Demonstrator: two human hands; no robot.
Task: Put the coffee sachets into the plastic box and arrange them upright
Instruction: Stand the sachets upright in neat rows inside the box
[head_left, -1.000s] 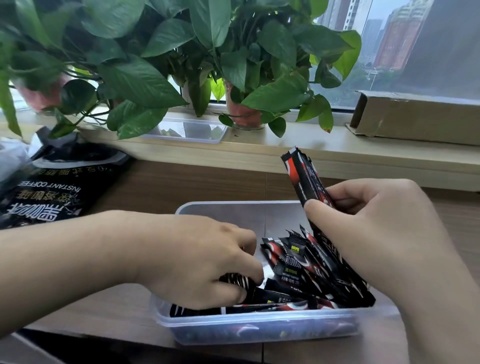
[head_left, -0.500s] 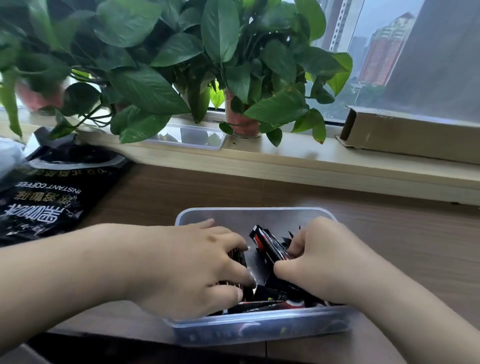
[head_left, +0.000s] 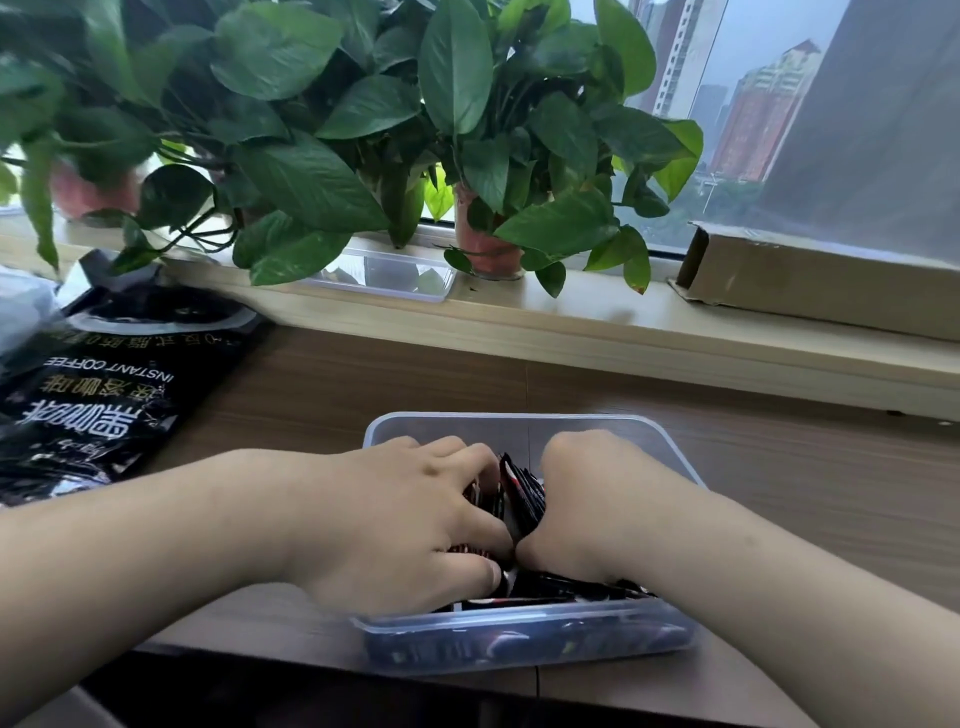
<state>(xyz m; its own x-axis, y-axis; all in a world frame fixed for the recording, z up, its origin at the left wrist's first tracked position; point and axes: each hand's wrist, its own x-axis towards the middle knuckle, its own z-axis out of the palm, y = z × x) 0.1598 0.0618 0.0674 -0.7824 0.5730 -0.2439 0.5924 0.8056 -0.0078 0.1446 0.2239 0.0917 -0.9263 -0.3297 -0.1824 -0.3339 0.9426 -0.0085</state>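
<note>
Inside the clear rectangular plastic box (head_left: 519, 644) on the brown wooden table (head_left: 779, 493), the left hand (head_left: 415, 525) and right hand (head_left: 587, 509) curl their fingers round black-and-red coffee sachets (head_left: 524, 499), squeezing them together. If either grip loosens, the standing bundle will likely topple flat.

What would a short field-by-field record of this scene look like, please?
container: plastic box at the near edge of the wooden table
contents: coffee sachets, one bunch squeezed between both hands, others lying flat by the near wall
left: left hand in the box, gripping sachets
right: right hand in the box, gripping sachets
table, left: black instant coffee bag
windowsill: potted plants, cardboard box
</note>
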